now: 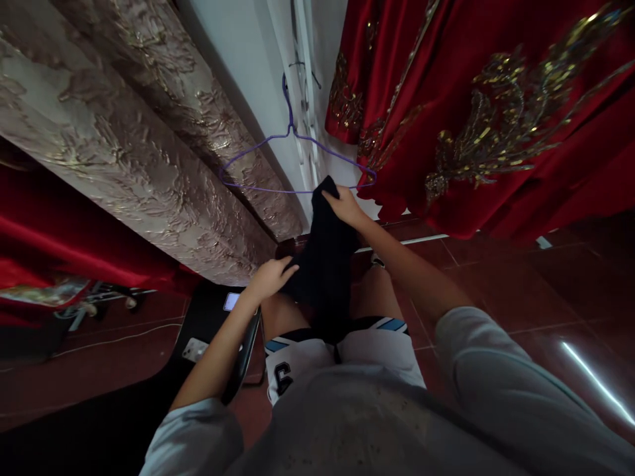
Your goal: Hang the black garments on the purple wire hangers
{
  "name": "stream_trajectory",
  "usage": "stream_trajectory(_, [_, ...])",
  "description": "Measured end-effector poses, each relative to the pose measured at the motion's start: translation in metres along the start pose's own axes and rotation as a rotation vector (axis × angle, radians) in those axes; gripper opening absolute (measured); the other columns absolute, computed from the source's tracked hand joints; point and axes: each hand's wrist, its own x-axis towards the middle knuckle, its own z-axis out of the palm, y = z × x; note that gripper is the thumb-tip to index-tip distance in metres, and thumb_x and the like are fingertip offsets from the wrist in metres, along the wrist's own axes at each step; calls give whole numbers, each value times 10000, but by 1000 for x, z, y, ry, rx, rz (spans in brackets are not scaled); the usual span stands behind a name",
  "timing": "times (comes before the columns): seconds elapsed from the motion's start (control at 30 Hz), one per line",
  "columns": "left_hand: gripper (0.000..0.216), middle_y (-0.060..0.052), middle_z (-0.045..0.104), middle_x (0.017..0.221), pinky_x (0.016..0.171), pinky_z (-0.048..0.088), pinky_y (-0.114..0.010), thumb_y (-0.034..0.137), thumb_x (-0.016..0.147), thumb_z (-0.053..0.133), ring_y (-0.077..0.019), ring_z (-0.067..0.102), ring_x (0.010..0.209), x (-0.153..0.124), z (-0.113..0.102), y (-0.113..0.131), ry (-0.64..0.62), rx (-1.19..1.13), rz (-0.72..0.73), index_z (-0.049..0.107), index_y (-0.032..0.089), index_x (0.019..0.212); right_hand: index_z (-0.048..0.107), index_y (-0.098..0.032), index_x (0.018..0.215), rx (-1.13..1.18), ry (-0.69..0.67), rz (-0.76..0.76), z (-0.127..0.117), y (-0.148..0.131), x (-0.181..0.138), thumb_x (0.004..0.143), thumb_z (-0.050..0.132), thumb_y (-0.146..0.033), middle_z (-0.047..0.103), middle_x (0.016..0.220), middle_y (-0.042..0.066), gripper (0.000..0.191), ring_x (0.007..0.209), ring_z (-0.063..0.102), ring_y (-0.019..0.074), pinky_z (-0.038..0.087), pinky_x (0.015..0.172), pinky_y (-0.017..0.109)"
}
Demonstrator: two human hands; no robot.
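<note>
A dark garment [325, 264] hangs in front of me between both hands. My right hand [344, 205] is closed on its top edge, raised right up to the bottom bar of a purple wire hanger [278, 149] that hangs from a hook on the white wall. My left hand [270, 276] is lower, with its fingers closed on the garment's left side. The garment's lower part drapes down over my knees and white shorts.
A gold-patterned curtain [124, 145] hangs at the left and a red cloth with gold embroidery [496, 112] at the right. A black chair [218, 330] with two phones on it stands at my left. The floor is dark red tile [520, 291].
</note>
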Motion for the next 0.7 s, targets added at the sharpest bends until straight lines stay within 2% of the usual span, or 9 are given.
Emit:
stream_trajectory(0.07, [128,-36,595,645,637,444,-297,311,926,583,-226,588,581,-6,-23,-16,103,54,-55,651,234,849,617,-194,701,-58,36,-39,-18,6,-7,834,686,-271,576,693,1,168,699,558,154,530,713,317])
stream_trajectory(0.17, [89,-57,620,758,778,498,-348,207,850,558,-252,617,716,-5,-61,-29,332,49,-9,633,220,895,505,-208,570,-153,111,-103,-54,-9,-23,793,715,-251,443,580,-30,309,593,450,118,454,574,276])
stream_trajectory(0.27, [164,-85,667,963,999,483,-404,138,812,566,-268,642,948,20,-96,-17,608,-11,105,630,207,946,427,-215,532,-201,170,-128,-74,-32,-35,774,709,-200,362,543,-41,372,575,421,108,431,547,260])
stream_trajectory(0.33, [253,-86,676,1088,1107,434,-412,80,807,557,-256,634,1075,45,-112,5,691,-104,172,630,208,1014,426,-214,539,-221,155,-121,-75,-44,-42,791,696,-193,361,541,-41,370,578,436,109,449,562,261])
stream_trajectory(0.43, [402,-70,674,1139,1169,398,-449,23,792,537,-242,630,1130,78,-124,41,593,-274,240,626,205,1139,541,-196,615,-276,71,-149,-76,-52,-50,852,676,-242,505,587,-19,277,612,515,118,513,643,278])
stream_trajectory(0.5, [422,-69,663,1109,1197,360,-507,1,766,528,-262,609,1168,91,-124,57,495,-326,249,647,186,1126,681,-181,835,-313,88,-237,-86,-55,-50,868,667,-236,693,828,33,66,829,652,161,559,855,316])
stream_trajectory(0.6, [343,-70,638,1043,1212,309,-576,-6,751,520,-294,576,1197,100,-124,62,432,-306,244,671,166,1006,691,-212,1165,-391,262,-364,-122,-58,-34,856,692,-224,681,1300,92,310,1303,592,242,455,1146,426])
stream_trajectory(0.67, [257,-73,627,1039,1212,309,-581,18,776,544,-298,572,1197,103,-127,55,444,-247,244,663,169,946,708,-210,1115,-416,284,-344,-152,-61,-16,875,713,-295,691,1281,110,255,1302,601,282,480,1119,495])
stream_trajectory(0.7, [203,-76,624,1047,1211,319,-573,41,793,570,-298,570,1198,104,-130,49,474,-214,242,657,174,920,724,-199,1041,-407,218,-290,-166,-63,-7,885,721,-342,723,1189,112,211,1213,653,289,522,1058,509])
